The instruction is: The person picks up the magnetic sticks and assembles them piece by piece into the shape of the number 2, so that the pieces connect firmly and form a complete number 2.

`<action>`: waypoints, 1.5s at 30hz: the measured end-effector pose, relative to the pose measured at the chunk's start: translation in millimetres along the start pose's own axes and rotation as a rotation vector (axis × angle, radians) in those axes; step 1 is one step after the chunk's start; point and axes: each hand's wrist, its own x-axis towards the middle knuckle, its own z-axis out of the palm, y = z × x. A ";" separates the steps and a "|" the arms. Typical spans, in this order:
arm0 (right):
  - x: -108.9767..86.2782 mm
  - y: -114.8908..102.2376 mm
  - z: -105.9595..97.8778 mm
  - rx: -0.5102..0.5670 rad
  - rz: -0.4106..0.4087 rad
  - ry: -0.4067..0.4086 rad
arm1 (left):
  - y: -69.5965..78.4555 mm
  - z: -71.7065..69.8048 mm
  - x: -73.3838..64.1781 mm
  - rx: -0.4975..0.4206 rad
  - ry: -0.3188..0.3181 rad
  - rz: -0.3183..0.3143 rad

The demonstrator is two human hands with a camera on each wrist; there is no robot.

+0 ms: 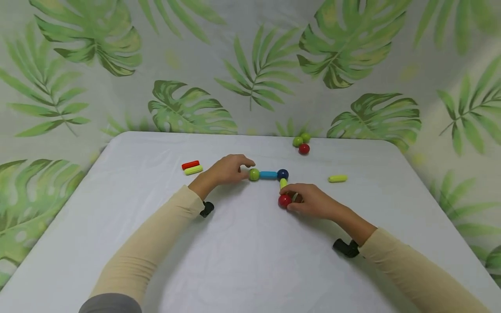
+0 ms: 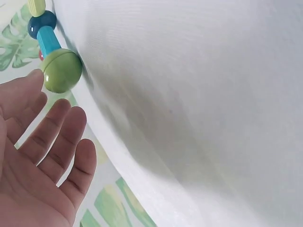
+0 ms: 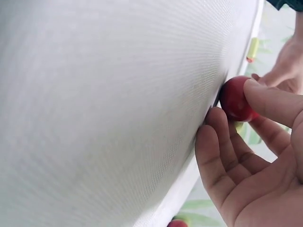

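Note:
A bent chain of balls and sticks lies on the white table: a green ball (image 1: 254, 174), a blue stick (image 1: 268, 175), a dark blue ball (image 1: 282, 174), a yellow-green stick (image 1: 283, 183) and a red ball (image 1: 284, 201) at the near end. My right hand (image 1: 311, 201) pinches that red ball; in the right wrist view the thumb rests on the ball (image 3: 235, 99). Beside the green ball (image 2: 62, 71) is my left hand (image 1: 228, 169), fingers loosely bent and holding nothing. Its thumb tip comes close to the ball; whether they touch I cannot tell.
Left of the chain lie a red stick (image 1: 190, 165) and a yellow stick (image 1: 193, 170). Another yellow stick (image 1: 338, 178) lies to the right. Near the table's back edge sit two green balls (image 1: 298, 141) and a red ball (image 1: 304, 149). Leaf-patterned cloth hangs behind.

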 end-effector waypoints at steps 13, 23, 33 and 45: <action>0.8 2.2 0.4 0.005 0.006 0.010 | -14.6 -3.7 -41.6 -0.030 0.082 -0.036; 2.2 0.2 -1.3 -0.006 -0.006 0.010 | -60.4 -44.8 -110.8 0.029 0.318 -0.113; 2.6 0.8 -3.2 -0.009 -0.008 -0.002 | -85.2 -41.4 -132.6 0.046 0.313 -0.194; 3.7 1.3 -4.2 0.013 0.002 -0.040 | -73.8 -42.5 -94.3 0.106 0.120 -0.408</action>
